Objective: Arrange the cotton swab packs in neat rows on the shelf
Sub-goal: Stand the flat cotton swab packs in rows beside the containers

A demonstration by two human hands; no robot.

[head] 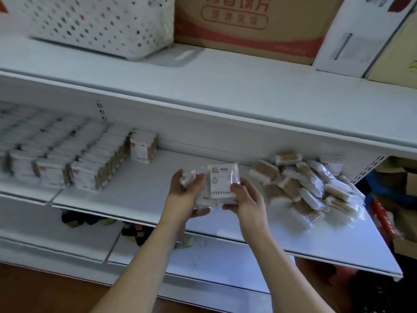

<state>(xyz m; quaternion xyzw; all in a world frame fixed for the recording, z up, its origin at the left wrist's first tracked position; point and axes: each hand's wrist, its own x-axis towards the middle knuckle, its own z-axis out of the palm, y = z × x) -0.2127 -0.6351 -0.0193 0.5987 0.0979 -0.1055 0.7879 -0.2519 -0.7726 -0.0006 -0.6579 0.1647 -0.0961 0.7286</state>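
head view: left hand (188, 190) and right hand (244, 197) both grip swab packs (222, 184) above shelf (140, 188).

White shelf (140, 190) – white polka-dotted basket (94, 23)

Rows of packs (56, 159) on the shelf (144, 188) at left, loose heap (313, 188) at right, held packs (216, 186) between.

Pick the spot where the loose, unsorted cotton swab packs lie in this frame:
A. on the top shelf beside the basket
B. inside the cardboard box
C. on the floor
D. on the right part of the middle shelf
D: the loose pile of packs lies jumbled on the right of the middle shelf, while the neat rows stand at its left.
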